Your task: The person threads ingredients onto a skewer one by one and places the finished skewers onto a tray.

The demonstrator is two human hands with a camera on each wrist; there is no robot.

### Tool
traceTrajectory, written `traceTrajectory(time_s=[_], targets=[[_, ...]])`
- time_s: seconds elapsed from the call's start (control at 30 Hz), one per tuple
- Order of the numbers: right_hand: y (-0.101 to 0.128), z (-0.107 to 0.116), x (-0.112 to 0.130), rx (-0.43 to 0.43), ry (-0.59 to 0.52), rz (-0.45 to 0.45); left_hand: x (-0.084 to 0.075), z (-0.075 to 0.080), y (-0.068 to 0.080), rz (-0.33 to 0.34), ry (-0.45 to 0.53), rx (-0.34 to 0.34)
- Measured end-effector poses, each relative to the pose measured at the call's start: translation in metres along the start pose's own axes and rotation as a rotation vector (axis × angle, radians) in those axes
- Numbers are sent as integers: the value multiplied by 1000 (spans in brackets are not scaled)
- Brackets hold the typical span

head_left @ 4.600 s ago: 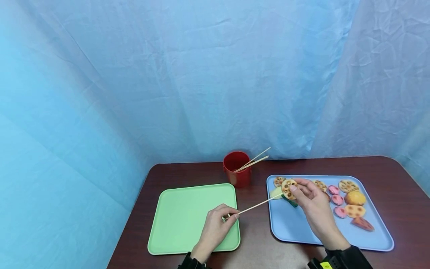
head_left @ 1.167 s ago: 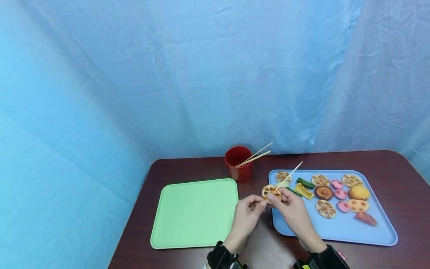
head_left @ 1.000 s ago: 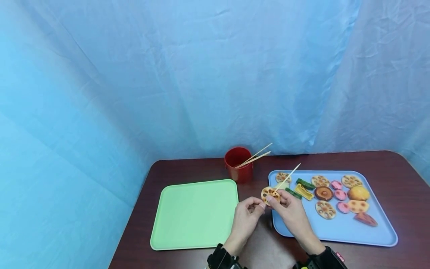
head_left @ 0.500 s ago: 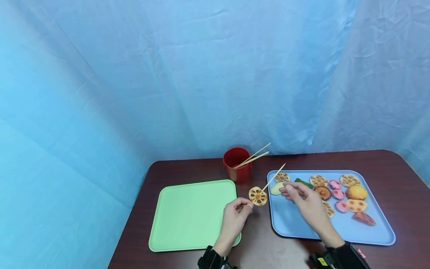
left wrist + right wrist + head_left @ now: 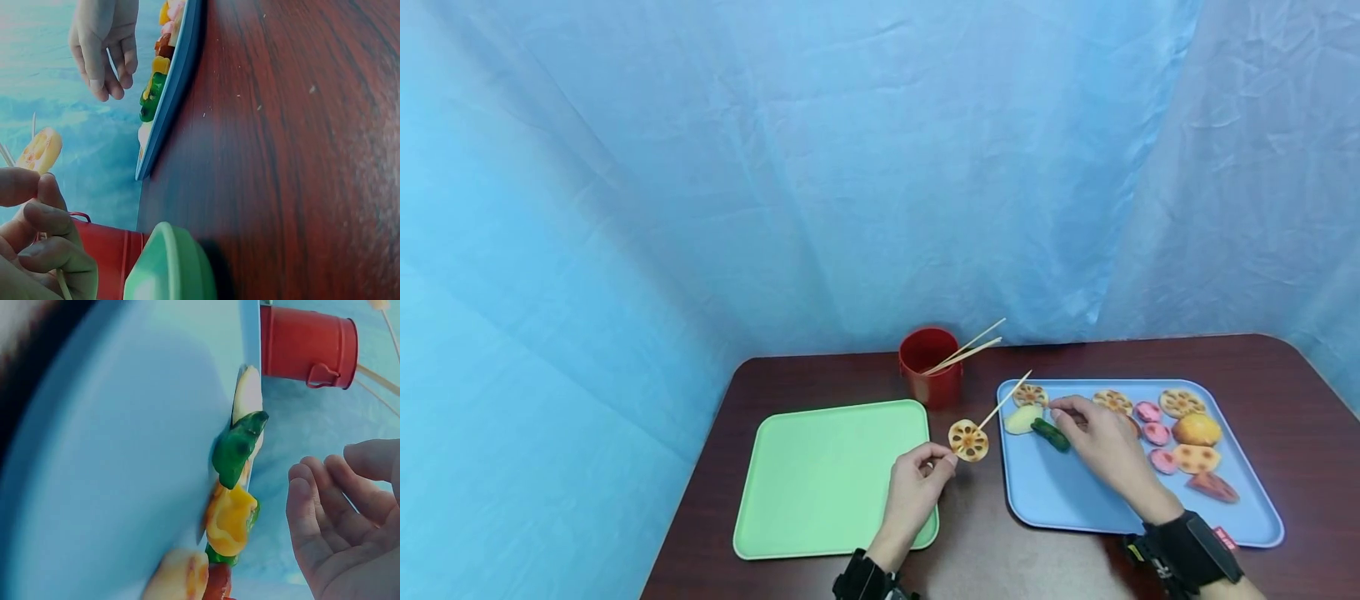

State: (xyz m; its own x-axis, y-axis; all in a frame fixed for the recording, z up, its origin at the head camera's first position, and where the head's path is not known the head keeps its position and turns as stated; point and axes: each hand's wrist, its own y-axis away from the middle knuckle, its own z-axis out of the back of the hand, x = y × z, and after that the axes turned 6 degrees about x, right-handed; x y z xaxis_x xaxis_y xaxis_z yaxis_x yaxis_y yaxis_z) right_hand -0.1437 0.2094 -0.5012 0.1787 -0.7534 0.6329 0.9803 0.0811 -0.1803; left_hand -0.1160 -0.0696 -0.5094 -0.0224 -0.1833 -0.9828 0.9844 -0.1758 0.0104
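Observation:
My left hand [image 5: 917,483] pinches a thin wooden skewer [image 5: 1004,400] between thumb and fingers. A lotus root slice [image 5: 967,440] is threaded on the skewer just beyond the fingertips, with the pointed end sticking out past it. In the left wrist view, the slice [image 5: 41,151] sits above the curled fingers. My right hand [image 5: 1101,442] hovers over the blue tray [image 5: 1060,500], fingers loosely bent and holding nothing, as the right wrist view confirms. Near its fingertips lie a green pepper piece [image 5: 1050,434] and a pale slice [image 5: 1024,419]. A yellow pepper piece [image 5: 229,519] is hidden beneath it in the head view.
A green tray [image 5: 827,483] stands at the left. Behind, a red bucket [image 5: 931,367] holds several skewers. Other food on the blue tray includes lotus slices [image 5: 1182,403], pink rounds [image 5: 1156,433], a yellow rounded piece [image 5: 1197,430] and a reddish wedge [image 5: 1213,487].
The skewer has gone through the lotus root slice. My right hand has let go of the slice and moved right over the blue tray. My left hand has drawn left with the skewer.

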Motion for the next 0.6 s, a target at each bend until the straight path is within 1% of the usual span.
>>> traceTrajectory(time_s=[0.1, 0.2, 0.27, 0.47, 0.6], targets=[[-5, 2, 0, 17, 13, 5, 0, 2, -1, 3, -11, 6], [-13, 3, 2, 60, 45, 18, 1, 3, -2, 5, -21, 6], [-20, 1, 3, 84, 80, 52, 2, 4, -2, 9, -24, 6], [-36, -12, 4, 121, 190, 200, 4, 6, -3, 26, -33, 3], [-40, -22, 3, 152, 254, 255, 5, 6, -2, 32, -47, -5]])
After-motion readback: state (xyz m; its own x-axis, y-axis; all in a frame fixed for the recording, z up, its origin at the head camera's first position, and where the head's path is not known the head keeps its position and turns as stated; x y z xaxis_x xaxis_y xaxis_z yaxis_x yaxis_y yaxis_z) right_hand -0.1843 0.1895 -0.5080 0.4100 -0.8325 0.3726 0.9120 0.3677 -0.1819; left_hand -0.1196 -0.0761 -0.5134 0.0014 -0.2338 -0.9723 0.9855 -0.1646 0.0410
